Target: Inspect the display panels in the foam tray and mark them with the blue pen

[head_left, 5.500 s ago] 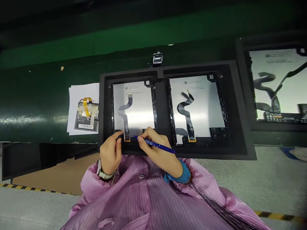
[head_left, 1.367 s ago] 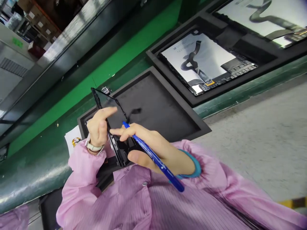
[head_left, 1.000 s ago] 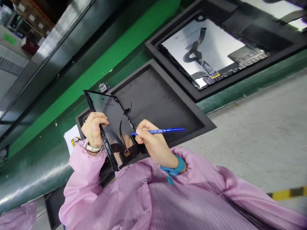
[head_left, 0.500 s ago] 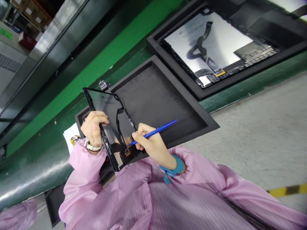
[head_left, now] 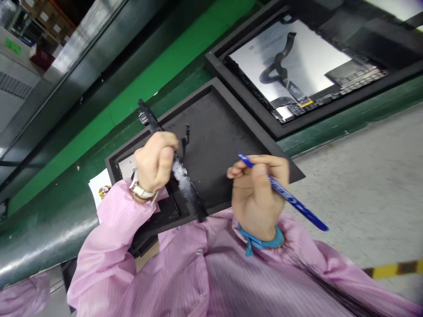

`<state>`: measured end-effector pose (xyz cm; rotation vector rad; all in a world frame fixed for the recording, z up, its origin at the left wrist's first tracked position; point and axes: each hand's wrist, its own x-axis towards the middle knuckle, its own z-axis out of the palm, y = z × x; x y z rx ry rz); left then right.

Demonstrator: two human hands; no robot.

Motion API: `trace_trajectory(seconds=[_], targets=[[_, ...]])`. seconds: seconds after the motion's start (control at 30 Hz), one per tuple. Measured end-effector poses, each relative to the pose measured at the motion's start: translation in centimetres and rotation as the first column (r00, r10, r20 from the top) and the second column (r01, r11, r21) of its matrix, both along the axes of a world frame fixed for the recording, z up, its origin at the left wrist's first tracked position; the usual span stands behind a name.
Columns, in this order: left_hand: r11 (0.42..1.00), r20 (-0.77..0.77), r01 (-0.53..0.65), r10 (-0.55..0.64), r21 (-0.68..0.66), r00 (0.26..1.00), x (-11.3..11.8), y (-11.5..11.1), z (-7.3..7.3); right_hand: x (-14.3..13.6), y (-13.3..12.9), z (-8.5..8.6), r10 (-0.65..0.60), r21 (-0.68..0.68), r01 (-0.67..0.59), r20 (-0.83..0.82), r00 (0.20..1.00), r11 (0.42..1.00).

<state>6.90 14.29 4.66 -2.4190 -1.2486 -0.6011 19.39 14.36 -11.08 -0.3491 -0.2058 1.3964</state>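
Observation:
My left hand (head_left: 156,159), a watch at its wrist, is closed on a dark opened tablet (head_left: 187,182). The tablet is turned edge-on above the foam tray (head_left: 228,101) and its lower end is blurred. A thin black flex cable (head_left: 187,134) sticks out beyond its edge. My right hand (head_left: 259,187) is apart from the tablet, over the tray's right side. Its fingers pinch a blue plastic pry stick (head_left: 294,200) with pale lettering, slanting down to the right. Another flat device part (head_left: 126,168) shows in the tray, partly hidden behind my left hand.
A second black foam tray (head_left: 280,132) at the upper right holds an opened tablet (head_left: 304,57) with a curled black ribbon cable. A small metal counter (head_left: 143,117) stands by the near tray. White paper (head_left: 97,189) lies left. A green bench edge (head_left: 49,229) runs diagonally.
My left hand has moved right and tipped the tablet from its slanted, face-visible pose to edge-on. My right hand has drawn away to the right, turning the pry stick off the cable area.

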Motion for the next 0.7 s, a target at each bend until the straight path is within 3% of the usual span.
trace_trajectory(seconds=[0.1,0.23,0.33,0.4,0.5,0.6,0.63,0.7], targets=[[0.988,-0.248,-0.088,0.054,-0.13,0.967,2.5,3.6,-1.4,1.5,1.0,-0.3,-0.225,-0.054,0.224,-0.016,0.974,0.973],[0.901,-0.613,-0.361,0.148,-0.24,0.776,4.7,8.3,-5.3,3.3,1.5,-0.4,-0.42,-0.116,0.417,0.004,0.908,0.901],[0.859,-0.7,-0.411,0.091,-0.304,0.709,5.0,10.4,-7.9,4.4,1.2,-0.5,-0.39,-0.139,0.394,0.056,0.919,0.909],[0.841,-0.691,-0.431,0.098,-0.328,0.716,4.8,10.6,-8.5,4.9,0.9,-0.7,-0.347,-0.136,0.356,0.088,0.934,0.924],[0.825,-0.512,-0.428,0.204,-0.368,0.834,4.5,8.4,-7.0,5.3,0.8,-1.0,-0.351,-0.107,0.36,0.093,0.932,0.927],[0.789,-0.085,-0.265,0.262,-0.554,0.961,4.3,3.2,-3.9,5.0,0.8,-0.5,-0.227,-0.022,0.227,0.021,0.974,0.974],[0.731,0.059,-0.194,0.305,-0.654,0.951,4.3,1.0,-3.0,4.8,0.8,-0.1,-0.14,0.037,0.14,-0.011,0.99,0.989],[0.611,0.264,-0.065,0.433,-0.789,0.862,4.2,-3.5,-1.9,4.0,0.4,0.7,0.077,0.18,-0.071,-0.024,0.997,0.981]])
